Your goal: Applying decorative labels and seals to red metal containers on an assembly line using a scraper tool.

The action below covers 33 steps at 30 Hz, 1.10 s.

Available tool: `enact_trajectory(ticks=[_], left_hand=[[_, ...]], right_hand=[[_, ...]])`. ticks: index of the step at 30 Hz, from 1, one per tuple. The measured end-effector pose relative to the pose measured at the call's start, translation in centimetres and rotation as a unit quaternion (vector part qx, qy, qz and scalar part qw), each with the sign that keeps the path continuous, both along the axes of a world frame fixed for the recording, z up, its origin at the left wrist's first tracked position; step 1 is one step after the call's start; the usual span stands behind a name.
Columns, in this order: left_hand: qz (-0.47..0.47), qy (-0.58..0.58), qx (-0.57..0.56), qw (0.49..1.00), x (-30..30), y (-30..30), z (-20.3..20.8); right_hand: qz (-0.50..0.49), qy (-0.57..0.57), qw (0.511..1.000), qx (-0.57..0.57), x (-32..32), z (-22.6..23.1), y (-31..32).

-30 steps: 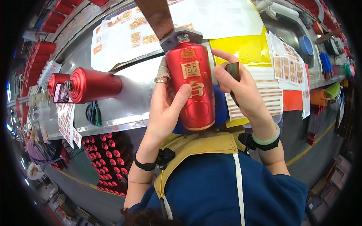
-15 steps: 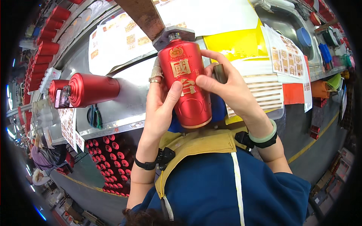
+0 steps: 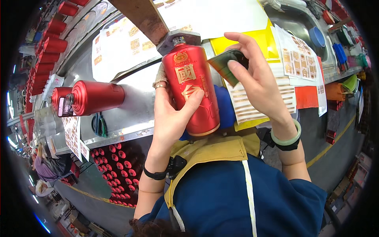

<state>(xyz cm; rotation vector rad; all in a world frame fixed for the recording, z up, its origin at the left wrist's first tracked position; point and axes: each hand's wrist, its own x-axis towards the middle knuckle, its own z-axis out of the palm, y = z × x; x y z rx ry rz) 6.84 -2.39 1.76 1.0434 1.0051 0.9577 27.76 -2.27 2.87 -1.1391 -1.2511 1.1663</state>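
Red and gleaming, the bottle (image 3: pixel 193 83) lies over the near side of the table (image 3: pixel 138 94), its neck still up against the hexagonal metal plate (image 3: pixel 192 38), its base toward the person's apron (image 3: pixel 213 152). And here's the change: the right hand (image 3: pixel 258 81), thumb and finger on the bottle's right side half a second ago, is now clear of it, off to the right! It pinches a thin dark-green piece (image 3: pixel 224 67) between thumb and fingers; that piece has swung round from a narrow edge to a broad, flat face, one corner pointing near the bottle. Over on the other side, the left hand (image 3: pixel 171 112) keeps its grip on the bottle's left flank, but its thumb has slid farther across, now covering part of the lower gold character. Holding their places, two other red bottles (image 3: pixel 100 98) sit at the left with the scissors (image 3: pixel 99 125) beside them, and the striped sheet (image 3: pixel 250 102) stays beneath the right hand.
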Motion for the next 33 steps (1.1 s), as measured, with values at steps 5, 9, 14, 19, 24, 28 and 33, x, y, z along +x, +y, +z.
enact_trajectory(ticks=[5,9,14,19,24,28,33], left_hand=[[0.004,-0.010,-0.014,1.000,0.0,0.0,-0.1],[0.004,-0.060,-0.022,0.998,-0.8,0.0,-0.9],[-0.032,-0.088,-0.057,0.994,-1.4,0.0,-0.5],[0.002,-0.101,-0.073,0.992,-1.5,0.2,-1.1],[-0.007,-0.090,-0.065,0.994,-1.8,0.1,-0.8],[-0.020,-0.120,-0.096,0.988,-2.1,0.0,-0.8],[-0.016,-0.079,-0.073,0.994,-2.1,-0.1,-0.7]], right_hand=[[0.002,-0.197,0.971,0.135,-0.5,0.6,1.4],[-0.047,-0.271,0.925,0.262,0.0,1.5,2.1],[0.082,-0.342,0.854,0.383,-0.4,0.1,-1.4],[0.115,-0.350,0.846,0.385,-1.7,2.8,-0.3],[0.101,-0.393,0.777,0.482,-2.6,1.3,1.1],[0.190,-0.449,0.756,0.436,-4.5,3.4,1.2],[0.029,-0.472,0.763,0.440,-3.3,3.4,8.8]])
